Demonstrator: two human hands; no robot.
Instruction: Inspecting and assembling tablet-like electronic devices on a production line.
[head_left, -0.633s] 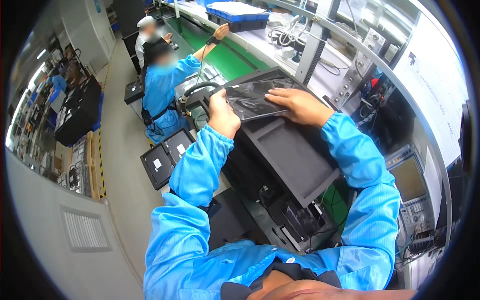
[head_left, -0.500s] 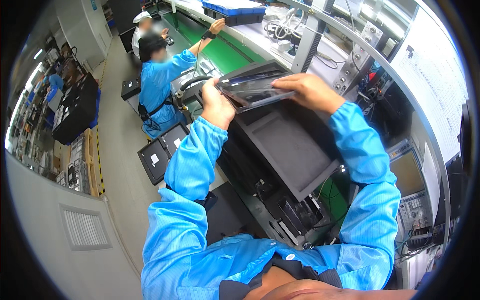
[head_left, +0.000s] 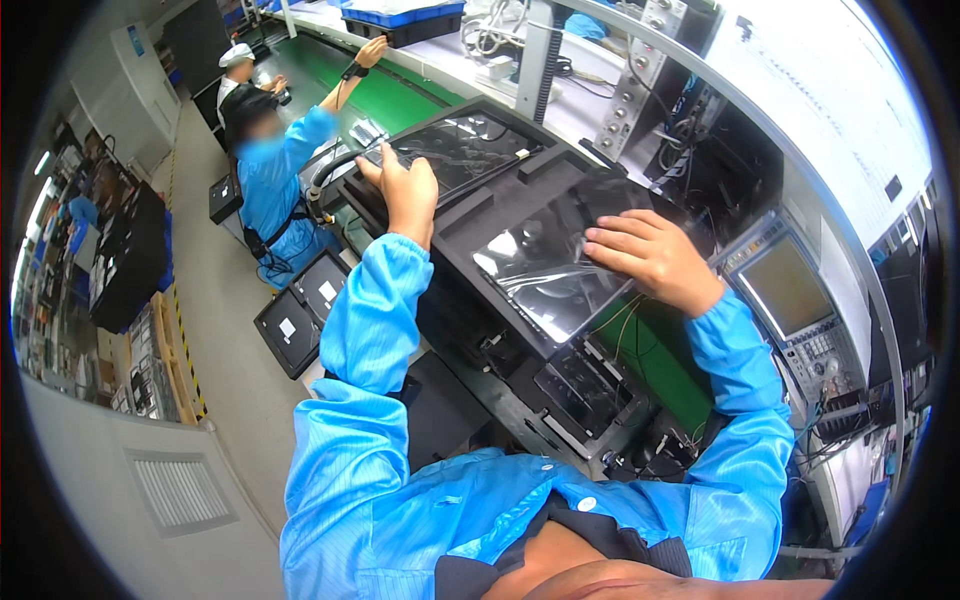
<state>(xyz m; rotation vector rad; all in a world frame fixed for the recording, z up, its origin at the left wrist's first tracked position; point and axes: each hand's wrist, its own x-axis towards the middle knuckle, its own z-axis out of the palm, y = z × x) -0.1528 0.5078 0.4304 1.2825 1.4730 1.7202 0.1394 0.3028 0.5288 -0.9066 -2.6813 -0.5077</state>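
Observation:
My left hand (head_left: pixel 405 195) is over the left side of the black tray (head_left: pixel 535 168), thumb and fingers apart, holding nothing. Beneath and beside it, a dark flat glossy panel (head_left: pixel 465 145) lies in the tray's far compartment, with wrinkled film shine on it. My right hand (head_left: pixel 655 258) grips the right edge of a shiny, see-through plastic sheet (head_left: pixel 555 255), fingers stretched on top and the thumb out of sight. This sheet spans the near compartment, and its lower corner overhangs the tray's front edge. Whether a panel lies within the sheet I cannot tell.
Dark fixtures with a glossy device (head_left: pixel 580 390) sit below the tray. A test instrument (head_left: pixel 790 290) stands right, near a metal frame post (head_left: pixel 537 60). Open black cases (head_left: pixel 290 325) lie left. A co-worker in blue (head_left: pixel 270 190) reaches toward a blue-and-black bin (head_left: pixel 405 20).
The panel held over the tray now lies in the far compartment. My left hand has let go; my right has come nearer with the plastic sheet, now over the near compartment. The view has shifted right.

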